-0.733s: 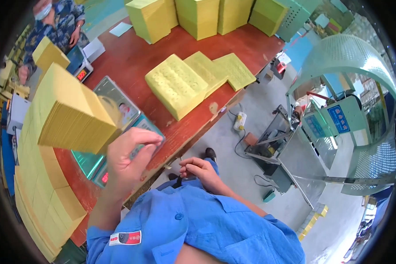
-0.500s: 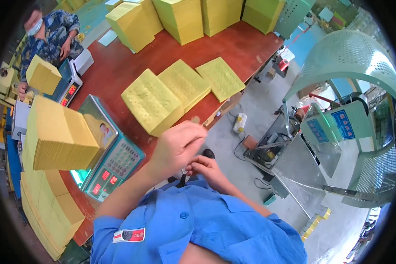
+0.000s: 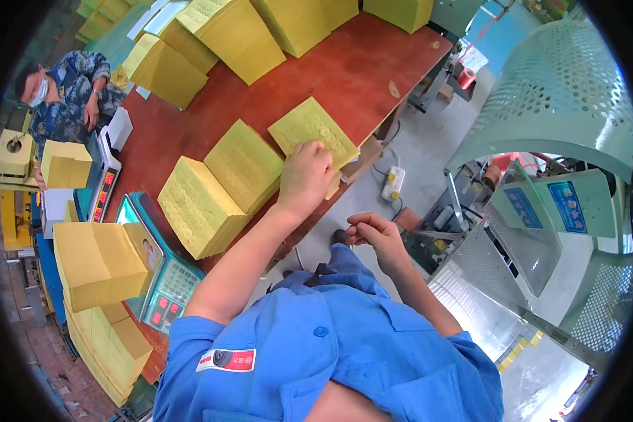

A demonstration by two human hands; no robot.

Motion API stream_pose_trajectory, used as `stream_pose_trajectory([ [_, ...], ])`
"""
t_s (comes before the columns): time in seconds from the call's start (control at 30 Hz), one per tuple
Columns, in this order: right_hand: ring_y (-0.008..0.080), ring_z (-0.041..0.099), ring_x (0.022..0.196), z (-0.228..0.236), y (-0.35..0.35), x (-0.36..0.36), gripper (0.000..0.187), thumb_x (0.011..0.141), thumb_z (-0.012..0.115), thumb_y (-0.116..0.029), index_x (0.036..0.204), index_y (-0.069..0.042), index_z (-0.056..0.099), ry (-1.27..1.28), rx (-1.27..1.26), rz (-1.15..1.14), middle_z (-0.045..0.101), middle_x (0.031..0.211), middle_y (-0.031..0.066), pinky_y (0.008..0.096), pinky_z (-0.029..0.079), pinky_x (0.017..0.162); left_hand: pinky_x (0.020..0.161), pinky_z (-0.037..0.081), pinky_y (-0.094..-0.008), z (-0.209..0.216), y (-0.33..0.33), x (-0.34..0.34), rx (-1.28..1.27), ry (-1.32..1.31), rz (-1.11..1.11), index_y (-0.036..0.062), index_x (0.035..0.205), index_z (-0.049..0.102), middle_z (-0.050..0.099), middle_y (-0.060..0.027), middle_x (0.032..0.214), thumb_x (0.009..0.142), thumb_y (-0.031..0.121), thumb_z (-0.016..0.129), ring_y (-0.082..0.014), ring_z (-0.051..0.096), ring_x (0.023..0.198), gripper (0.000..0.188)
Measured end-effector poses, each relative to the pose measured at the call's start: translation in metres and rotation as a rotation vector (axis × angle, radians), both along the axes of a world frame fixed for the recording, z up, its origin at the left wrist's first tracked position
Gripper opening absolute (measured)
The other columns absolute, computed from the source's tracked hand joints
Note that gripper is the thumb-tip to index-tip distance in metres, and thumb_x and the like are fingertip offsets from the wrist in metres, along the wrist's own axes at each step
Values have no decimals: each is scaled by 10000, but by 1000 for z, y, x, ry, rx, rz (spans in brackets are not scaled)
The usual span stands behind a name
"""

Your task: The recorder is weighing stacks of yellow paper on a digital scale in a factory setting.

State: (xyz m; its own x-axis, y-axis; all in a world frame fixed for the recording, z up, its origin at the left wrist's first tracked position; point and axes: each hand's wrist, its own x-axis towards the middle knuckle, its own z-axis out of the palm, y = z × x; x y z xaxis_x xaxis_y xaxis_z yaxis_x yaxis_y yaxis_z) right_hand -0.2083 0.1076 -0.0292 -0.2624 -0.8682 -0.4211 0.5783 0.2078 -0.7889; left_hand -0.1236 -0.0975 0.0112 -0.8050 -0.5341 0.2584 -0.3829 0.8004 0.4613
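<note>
My left hand is closed at the near edge of a low stack of yellow embossed paper, and a yellow corner shows beside its fingers. How many sheets it grips is hidden. In front of my body, over the floor, my right hand has its thumb and fingertips pinched together. Anything between those fingertips is too small to make out. Two thicker paper stacks lean side by side on the red table: a middle one and a left one.
A teal digital scale bears a tall yellow paper block at the left. More paper blocks line the table's far side. A co-worker sits far left by another scale. A perforated green machine guard stands right.
My left hand has gone forward from near my right hand to the low paper stack. My right hand has moved rightward, away from my body. The whole view has shifted.
</note>
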Motion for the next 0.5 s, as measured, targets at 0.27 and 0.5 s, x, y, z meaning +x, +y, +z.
stream_pose_trajectory([
  [0.27,126,647,826,1,-18,-8,252,955,544,-141,1147,-4,633,-13,-38,73,678,941,53,249,492,745,848,484,-431,-2,-7,-3,-20,46,23,3,778,622,631,-149,1022,784,36,603,-345,576,962,39],
  [0.5,163,657,834,37,-46,-58,322,987,514,-230,1180,13,600,-63,-27,-13,658,1011,98,293,526,725,871,481,-429,41,7,5,-34,220,20,-9,770,594,630,-173,1111,761,21,617,-348,585,1020,39],
])
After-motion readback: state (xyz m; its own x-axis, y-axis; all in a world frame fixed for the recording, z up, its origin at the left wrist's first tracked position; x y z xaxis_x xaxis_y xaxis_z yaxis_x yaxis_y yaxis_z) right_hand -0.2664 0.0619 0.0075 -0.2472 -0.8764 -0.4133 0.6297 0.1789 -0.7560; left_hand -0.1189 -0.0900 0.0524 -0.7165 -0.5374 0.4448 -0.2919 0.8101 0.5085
